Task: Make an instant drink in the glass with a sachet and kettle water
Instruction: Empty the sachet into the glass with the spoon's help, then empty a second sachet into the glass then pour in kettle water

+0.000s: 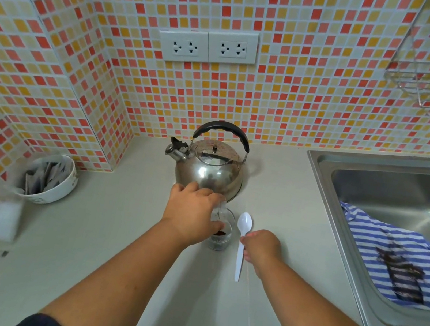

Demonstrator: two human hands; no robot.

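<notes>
— What are the hands doing?

— The left hand point(191, 215) pinches a sachet point(219, 211) tipped over the glass point(221, 234); the right hand point(261, 245) closes its fingertips on the handle of a white plastic spoon point(241, 244), which lies on the counter point(110, 245) just right of the glass.

— Which step is that?

— Emptying the powder, I judge; dark granules already sit at the glass's bottom; no water shows yet.

— And next?

— Put the sachet aside, then fetch the steel kettle point(209, 166) standing just behind the glass; pouring calls for a free hand on its black handle, a slow tilt, spout over the rim; stirring follows.

— Anything farther out?

— A bowl of spare sachets point(49, 179) at left; a striped cloth point(401, 260) in the sink point(348, 169) at right.
</notes>
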